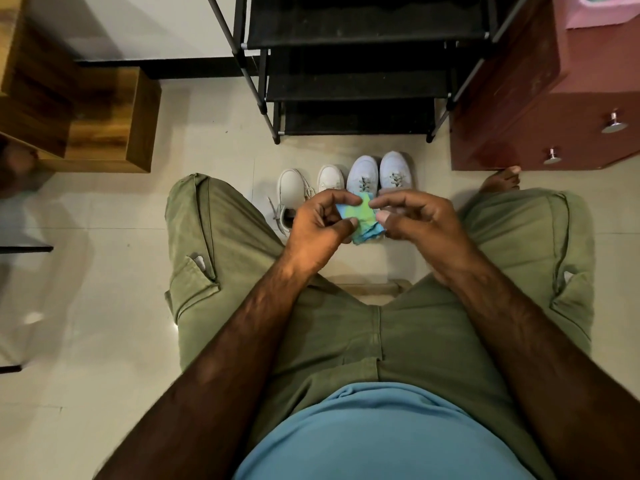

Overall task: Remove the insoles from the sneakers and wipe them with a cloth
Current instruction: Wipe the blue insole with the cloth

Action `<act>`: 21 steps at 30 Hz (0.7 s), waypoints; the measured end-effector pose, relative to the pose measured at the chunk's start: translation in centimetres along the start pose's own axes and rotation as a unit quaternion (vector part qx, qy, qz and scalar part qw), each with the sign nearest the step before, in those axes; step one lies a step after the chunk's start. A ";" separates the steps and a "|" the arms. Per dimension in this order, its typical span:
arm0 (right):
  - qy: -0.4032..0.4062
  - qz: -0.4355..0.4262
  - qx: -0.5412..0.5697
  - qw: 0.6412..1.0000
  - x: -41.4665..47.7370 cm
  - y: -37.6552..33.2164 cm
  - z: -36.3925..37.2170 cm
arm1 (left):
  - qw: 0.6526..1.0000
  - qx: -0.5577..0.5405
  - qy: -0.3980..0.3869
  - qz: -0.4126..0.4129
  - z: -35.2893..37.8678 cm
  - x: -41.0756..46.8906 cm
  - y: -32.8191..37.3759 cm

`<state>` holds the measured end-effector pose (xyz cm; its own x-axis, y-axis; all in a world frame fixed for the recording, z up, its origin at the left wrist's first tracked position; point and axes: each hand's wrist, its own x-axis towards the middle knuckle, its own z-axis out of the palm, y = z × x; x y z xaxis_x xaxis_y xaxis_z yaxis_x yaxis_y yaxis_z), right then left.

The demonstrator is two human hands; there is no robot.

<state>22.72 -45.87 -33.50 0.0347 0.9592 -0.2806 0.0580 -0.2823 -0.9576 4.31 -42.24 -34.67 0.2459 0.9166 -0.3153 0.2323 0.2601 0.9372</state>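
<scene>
Head view | left hand [318, 230] and right hand [419, 223] pinch crumpled blue-green cloth [360, 220] | white lace-up sneakers [362, 174] floor-level, just beyond cloth, toes away

Crumpled blue-green cloth [362, 220] (held up), four white sneakers [362, 174] side by side beneath, toes away

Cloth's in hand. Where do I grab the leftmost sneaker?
Grip its collar rim at the heel end, coming from above on your side: the leftmost sneaker stands upright, toe toward the rack, laces loose, opening upward. The left hand is nearest, though it holds the cloth.
</scene>
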 end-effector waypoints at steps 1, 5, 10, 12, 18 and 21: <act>-0.016 0.013 0.003 1.000 -0.1 0.2 0.2 | 1.000 0.008 -0.008 0.007 0.1 0.0 -0.1; -0.014 0.003 -0.034 0.999 -0.1 0.7 0.8 | 0.999 0.037 -0.030 0.025 0.3 -0.2 -0.2; 0.031 0.013 -0.041 0.999 0.3 0.9 0.3 | 0.999 0.017 -0.040 0.012 0.3 -0.4 0.0; 0.036 0.009 -0.037 0.999 0.1 0.7 0.5 | 0.999 0.034 -0.036 0.007 0.4 -0.3 -0.1; 0.043 -0.017 -0.106 0.993 0.4 1.1 0.7 | 0.992 0.121 0.002 0.028 0.5 -0.1 -0.5; 0.064 -0.045 -0.174 0.982 0.6 1.5 0.7 | 0.985 0.164 0.044 0.036 0.2 0.1 -0.7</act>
<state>22.14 -45.68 -35.19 0.1378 0.9767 -0.1643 0.4035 -0.2069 -0.8913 4.38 -42.42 -35.35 0.1945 0.9555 -0.2217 0.5120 0.0939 0.8538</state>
